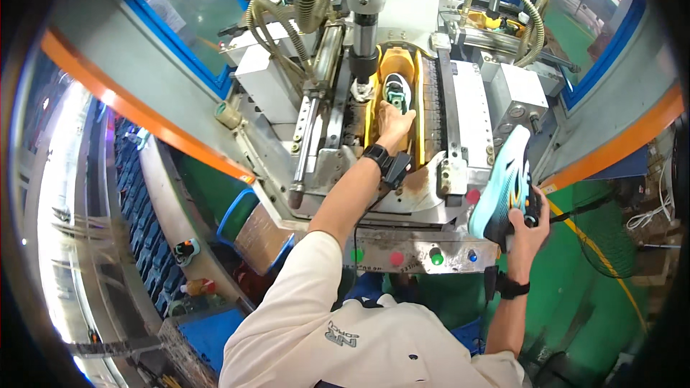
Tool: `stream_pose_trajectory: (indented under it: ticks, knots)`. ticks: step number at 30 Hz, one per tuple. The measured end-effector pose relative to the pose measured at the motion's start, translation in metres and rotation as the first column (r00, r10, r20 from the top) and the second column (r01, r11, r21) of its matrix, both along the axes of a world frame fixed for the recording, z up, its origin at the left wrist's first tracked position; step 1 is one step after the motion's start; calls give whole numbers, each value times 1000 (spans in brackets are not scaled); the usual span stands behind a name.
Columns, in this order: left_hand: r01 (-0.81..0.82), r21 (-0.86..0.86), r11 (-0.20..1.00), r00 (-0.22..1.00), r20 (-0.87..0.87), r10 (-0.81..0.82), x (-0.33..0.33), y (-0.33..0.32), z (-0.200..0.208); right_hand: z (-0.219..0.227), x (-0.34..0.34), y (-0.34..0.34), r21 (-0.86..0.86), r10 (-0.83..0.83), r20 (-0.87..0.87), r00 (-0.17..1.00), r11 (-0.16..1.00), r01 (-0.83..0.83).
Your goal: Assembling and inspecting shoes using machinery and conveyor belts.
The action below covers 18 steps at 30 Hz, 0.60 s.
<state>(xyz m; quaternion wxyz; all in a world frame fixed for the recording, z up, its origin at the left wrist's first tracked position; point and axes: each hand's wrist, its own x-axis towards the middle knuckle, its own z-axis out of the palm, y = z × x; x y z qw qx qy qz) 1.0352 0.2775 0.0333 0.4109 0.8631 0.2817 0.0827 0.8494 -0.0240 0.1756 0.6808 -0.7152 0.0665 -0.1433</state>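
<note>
My left hand (394, 123) reaches into the press and grips the near end of a dark sneaker (397, 89) with white and green parts. That sneaker lies lengthwise, toe away from me, between the yellow pads (397, 59) of the press; my hand covers its near part. At the right, outside the press bed, my right hand (528, 231) is closed around a light-blue sneaker (502, 183) with a black collar. This one is held up on its side, toe pointing up. The fingers behind it are partly hidden.
A vertical press cylinder (364, 47) stands just left of the yellow pads. Metal rails and hoses flank the bed. Coloured buttons (437, 256) line the front panel. To the left, a conveyor (169, 194) carries another shoe (186, 250). Orange-edged machine guards curve along both sides.
</note>
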Motion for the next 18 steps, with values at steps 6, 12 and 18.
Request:
stream_pose_trajectory:
  ticks: [6, 12, 18]
  knots:
    - [-21, -163, 986, 998, -70, 9, 6, 12, 13, 11, 47, -12, -212, -57, -5, 998, 976, 54]
    - [88, -953, 290, 996, 82, -33, -118, 48, 70, 42, 199, 65, -581, 204, -211, 956, 760, -290]
    - [43, -894, 445, 999, 52, 8, -309, 92, 144, -5, 252, 235, -735, 302, -441, 845, 419, -533]
